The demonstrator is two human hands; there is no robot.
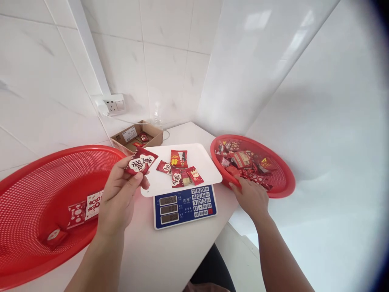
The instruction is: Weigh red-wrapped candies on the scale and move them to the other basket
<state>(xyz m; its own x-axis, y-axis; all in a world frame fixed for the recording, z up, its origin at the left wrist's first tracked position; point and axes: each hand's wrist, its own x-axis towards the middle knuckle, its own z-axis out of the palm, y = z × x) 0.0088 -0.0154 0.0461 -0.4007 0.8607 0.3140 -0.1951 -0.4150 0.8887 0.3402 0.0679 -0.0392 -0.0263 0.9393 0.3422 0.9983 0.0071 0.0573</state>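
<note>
Between the thumb and fingers of my left hand (120, 198) is a red snack packet (140, 161) with white and black lettering, held up over the left edge of the scale's white tray (152, 190). Several small red packets (180, 159) lie on that tray. Below it shows the blue keypad panel of a digital scale (186, 206), its top display reading about 0.055. My right hand (251, 198) is closed around the near rim of the right red basket (284, 190), which holds many mixed red packets (243, 159). Its fingertips are partly hidden behind the rim.
A larger red mesh basket (18, 194) with a few packets stands at the left. Behind the tray is an open cardboard box (121, 136) with some packets. A wall socket (114, 105) with a plugged-in cable is above the white table (142, 251); tiled walls stand close behind.
</note>
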